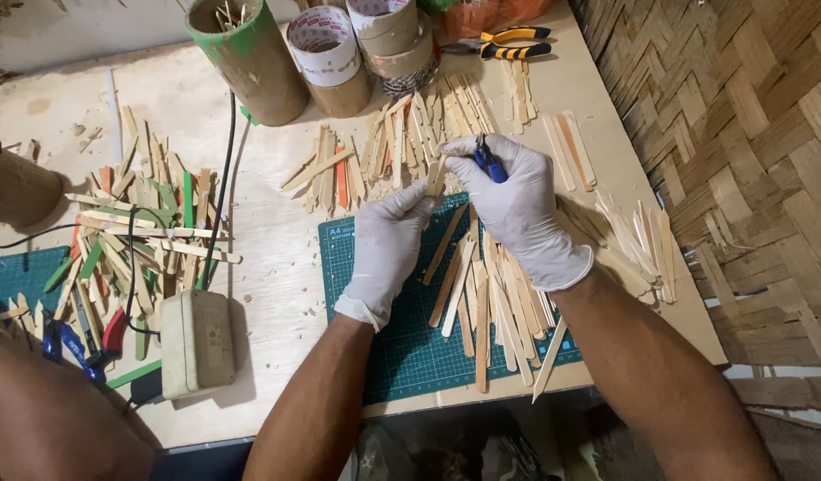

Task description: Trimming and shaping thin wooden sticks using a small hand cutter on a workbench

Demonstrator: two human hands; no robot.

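At the far left of the bench, a co-worker's arm point(45, 401) rests by a heap of plain and coloured sticks point(134, 232), with a cream box point(195, 343) on a black cable just beside it. Moving right, your left hand point(388, 245), gloved in white, is pinched shut on a short wooden stick point(437, 178), holding it upright over the green cutting mat point(402, 347). Your right hand point(517, 200) is closed round a blue-handled tool point(489, 162) (cutter or pliers, I cannot tell which), its tip right at the stick's top end. You appear to be mid-trim on that one piece. The next move, as I judge it, calls for a steady grip low on the stick, fingertips kept away from the tool's tip. More loose sticks point(495, 303) lie on the mat under your right wrist, and further right a fan of them point(642, 245) sits near the woven wall point(740, 134).
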